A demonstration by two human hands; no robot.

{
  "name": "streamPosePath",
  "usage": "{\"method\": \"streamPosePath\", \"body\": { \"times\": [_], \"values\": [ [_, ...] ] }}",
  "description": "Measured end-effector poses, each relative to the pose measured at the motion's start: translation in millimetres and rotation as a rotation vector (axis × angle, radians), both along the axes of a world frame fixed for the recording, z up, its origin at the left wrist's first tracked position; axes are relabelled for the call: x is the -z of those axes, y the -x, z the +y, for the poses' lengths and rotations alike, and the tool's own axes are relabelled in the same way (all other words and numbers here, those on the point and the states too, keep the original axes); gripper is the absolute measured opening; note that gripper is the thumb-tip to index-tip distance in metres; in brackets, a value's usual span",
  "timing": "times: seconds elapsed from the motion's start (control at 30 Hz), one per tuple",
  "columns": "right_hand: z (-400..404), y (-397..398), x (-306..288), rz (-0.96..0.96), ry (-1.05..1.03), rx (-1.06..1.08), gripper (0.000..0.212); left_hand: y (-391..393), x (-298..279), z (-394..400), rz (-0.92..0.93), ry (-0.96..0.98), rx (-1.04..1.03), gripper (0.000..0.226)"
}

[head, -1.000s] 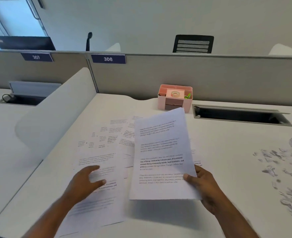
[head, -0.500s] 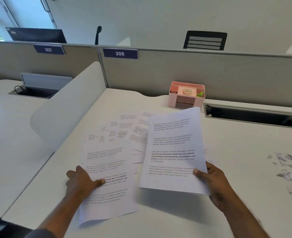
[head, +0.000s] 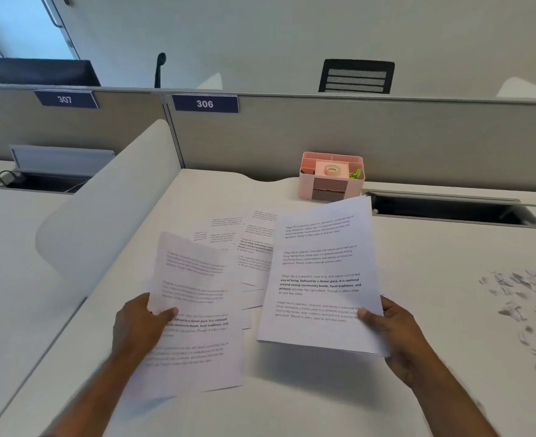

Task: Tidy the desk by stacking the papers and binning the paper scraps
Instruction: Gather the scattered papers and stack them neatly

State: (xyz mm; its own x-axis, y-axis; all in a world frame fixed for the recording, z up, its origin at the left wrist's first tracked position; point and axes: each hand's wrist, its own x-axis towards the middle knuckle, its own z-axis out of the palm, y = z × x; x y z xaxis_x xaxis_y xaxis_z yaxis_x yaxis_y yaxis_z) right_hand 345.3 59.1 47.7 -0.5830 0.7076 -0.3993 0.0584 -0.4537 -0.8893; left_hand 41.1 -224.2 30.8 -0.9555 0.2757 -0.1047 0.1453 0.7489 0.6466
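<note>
Since a moment earlier, the left hand [head: 140,326] had lifted a printed sheet [head: 194,310] off the white desk [head: 291,398], thumb pinched over its left edge. The right hand [head: 392,332] gripped a second printed sheet [head: 320,279] by its lower right corner, raised and tilted. More papers [head: 250,244] lay spread between them. Paper scraps [head: 522,307] were scattered on the desk far right.

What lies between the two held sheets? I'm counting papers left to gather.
In the head view, loose printed sheets lie overlapped on the desk between them.
</note>
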Motion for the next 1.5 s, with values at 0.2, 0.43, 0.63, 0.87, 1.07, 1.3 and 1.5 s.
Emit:
{"method": "streamPosePath", "body": {
  "times": [0.2, 0.43, 0.63, 0.87, 1.07, 1.3, 1.5],
  "values": [
    [8, -7, -11, -0.003, 0.020, 0.074, 0.030, 23, -16, 28, -0.370, -0.427, 0.087, 0.022],
    [25, -13, -18, -0.017, 0.004, 0.124, 0.033, 40, 7, 107, -0.560, -0.483, 0.123, 0.028],
    [41, -10, -14, -0.034, 0.013, 0.154, 0.033, 40, 37, 175, -0.444, -0.270, 0.120, 0.036],
    [56, -6, -8, -0.073, 0.013, 0.155, 0.032, 44, 43, 220, -0.041, 0.471, 0.316, 0.082],
    [65, -4, -3, -0.080, 0.024, 0.154, 0.033, 43, 45, 234, -0.074, 0.521, 0.252, 0.111],
    [71, -3, 3, -0.088, 0.031, 0.125, 0.033, 53, 29, 237, -0.181, 0.489, 0.188, 0.108],
    [71, -4, 5, -0.075, 0.024, 0.119, 0.033, 44, 31, 221, -0.168, 0.207, 0.132, 0.068]
  ]
}}
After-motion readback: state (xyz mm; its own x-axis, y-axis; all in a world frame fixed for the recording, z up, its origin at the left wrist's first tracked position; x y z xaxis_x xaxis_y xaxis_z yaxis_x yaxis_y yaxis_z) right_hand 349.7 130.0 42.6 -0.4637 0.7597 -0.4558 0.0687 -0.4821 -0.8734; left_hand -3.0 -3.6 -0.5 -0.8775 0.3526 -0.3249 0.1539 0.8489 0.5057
